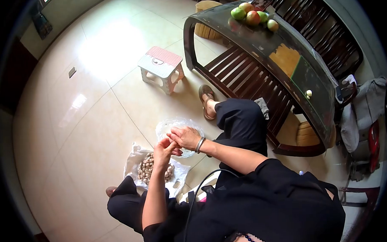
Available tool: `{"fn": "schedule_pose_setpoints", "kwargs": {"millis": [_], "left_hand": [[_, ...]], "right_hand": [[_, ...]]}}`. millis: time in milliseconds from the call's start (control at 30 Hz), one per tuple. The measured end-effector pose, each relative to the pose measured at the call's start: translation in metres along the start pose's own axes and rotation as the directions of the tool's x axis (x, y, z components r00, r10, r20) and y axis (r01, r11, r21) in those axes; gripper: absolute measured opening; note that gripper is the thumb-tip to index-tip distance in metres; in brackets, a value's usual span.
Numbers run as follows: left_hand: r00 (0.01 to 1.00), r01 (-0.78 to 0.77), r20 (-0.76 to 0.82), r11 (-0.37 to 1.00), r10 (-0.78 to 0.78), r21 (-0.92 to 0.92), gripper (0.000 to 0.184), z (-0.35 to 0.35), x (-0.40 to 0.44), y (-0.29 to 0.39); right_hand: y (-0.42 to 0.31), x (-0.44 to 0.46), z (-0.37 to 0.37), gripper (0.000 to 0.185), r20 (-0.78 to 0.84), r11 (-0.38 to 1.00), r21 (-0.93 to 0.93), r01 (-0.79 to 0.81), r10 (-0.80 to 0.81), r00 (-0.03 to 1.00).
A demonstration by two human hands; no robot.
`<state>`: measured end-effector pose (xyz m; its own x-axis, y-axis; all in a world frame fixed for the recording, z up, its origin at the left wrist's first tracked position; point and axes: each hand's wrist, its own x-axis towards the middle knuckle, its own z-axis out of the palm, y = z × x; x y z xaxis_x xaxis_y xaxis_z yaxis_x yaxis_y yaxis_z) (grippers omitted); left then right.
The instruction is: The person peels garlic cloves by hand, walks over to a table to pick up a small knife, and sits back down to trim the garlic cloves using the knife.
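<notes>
Head view: left hand [161, 152] and right hand [184, 137], fingers meeting at the tips; whether clamped on anything, cannot tell
Small brown pieces [146, 167], heaped in spread white bag [130, 163] on floor [96, 137]; clear plastic bag [163, 126] near; both apparently set close for easy reach

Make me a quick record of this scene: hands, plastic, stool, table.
Left hand: fingers close against the right hand; anything held is hidden
Right wrist: bracelet
White bag: on the floor, holding small brownish pieces
Clear plastic: behind the hands in view
Stool: pink and white top
Table: fruit on it
</notes>
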<state>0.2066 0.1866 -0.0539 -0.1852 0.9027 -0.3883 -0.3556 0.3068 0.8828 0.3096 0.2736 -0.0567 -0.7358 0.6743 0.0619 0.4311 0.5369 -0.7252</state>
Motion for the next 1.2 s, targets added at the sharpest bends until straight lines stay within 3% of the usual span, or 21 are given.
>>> {"fn": "schedule_pose_setpoints", "kwargs": {"millis": [233, 333, 367, 400, 467, 500, 567, 700, 767, 900, 967, 1067, 1200], "left_hand": [[0.996, -0.008, 0.089, 0.998, 0.014, -0.063, 0.014, -0.007, -0.003, 0.002], [0.997, -0.008, 0.074, 1.000, 0.008, 0.002, 0.020, -0.009, -0.003, 0.002], [0.997, 0.022, 0.075, 1.000, -0.021, -0.008, 0.022, -0.010, -0.003, 0.003], [0.997, 0.019, 0.078, 0.998, -0.015, -0.055, 0.023, -0.012, -0.002, 0.001], [0.998, -0.016, 0.061, 0.987, 0.026, -0.158, 0.023, -0.012, -0.002, 0.000], [0.997, 0.003, 0.072, 0.979, 0.012, -0.202, 0.023, -0.014, -0.002, 0.000], [0.997, 0.018, 0.078, 0.968, 0.001, -0.249, 0.022, -0.013, -0.003, 0.005], [0.998, 0.010, 0.065, 0.963, 0.008, -0.271, 0.021, -0.012, -0.003, 0.006], [0.999, 0.013, 0.046, 0.972, -0.002, -0.233, 0.021, -0.012, -0.002, 0.006], [0.999, 0.002, 0.033, 0.988, 0.003, -0.152, 0.017, -0.013, -0.001, 0.005], [0.999, -0.037, 0.011, 0.992, 0.038, -0.120, 0.014, -0.015, 0.000, 0.000], [0.999, -0.038, -0.031, 0.997, 0.040, 0.067, 0.017, -0.009, -0.001, 0.003], [1.000, 0.024, 0.004, 0.997, -0.025, 0.068, 0.012, -0.006, -0.003, 0.008]], "right_hand": [[0.002, 0.000, 0.000, 0.021, -0.026, 0.999, -0.015, 0.048, -0.049, 0.998], [0.011, 0.002, 0.003, 0.021, -0.086, 0.960, -0.049, 0.274, -0.278, 0.957], [0.011, 0.002, 0.003, 0.020, -0.078, 0.975, -0.026, 0.221, -0.222, 0.972], [0.017, 0.004, 0.009, 0.019, -0.041, 0.975, 0.220, -0.012, 0.021, 0.999], [0.009, 0.005, 0.004, 0.019, -0.114, 0.917, 0.398, 0.020, 0.028, 0.993], [0.007, 0.006, -0.002, 0.021, -0.087, 0.953, 0.300, -0.034, 0.063, 0.994], [0.007, 0.008, -0.004, 0.025, -0.039, 0.938, 0.325, -0.118, 0.138, 0.990], [0.007, 0.010, -0.002, 0.021, -0.020, 0.890, 0.441, -0.119, 0.142, 0.990], [0.000, 0.009, -0.007, 0.020, -0.100, 0.903, 0.429, 0.009, 0.038, 0.994], [-0.014, 0.005, -0.014, 0.022, 0.036, 0.888, 0.457, -0.051, 0.038, 0.999], [-0.016, 0.006, -0.019, 0.029, 0.060, 0.980, 0.195, -0.034, 0.023, 0.998], [0.000, 0.007, -0.007, 0.024, 0.078, 0.970, 0.242, -0.015, -0.004, 0.997], [-0.009, 0.004, -0.015, 0.016, 0.054, 0.965, 0.261, 0.003, -0.018, 0.998]]}}
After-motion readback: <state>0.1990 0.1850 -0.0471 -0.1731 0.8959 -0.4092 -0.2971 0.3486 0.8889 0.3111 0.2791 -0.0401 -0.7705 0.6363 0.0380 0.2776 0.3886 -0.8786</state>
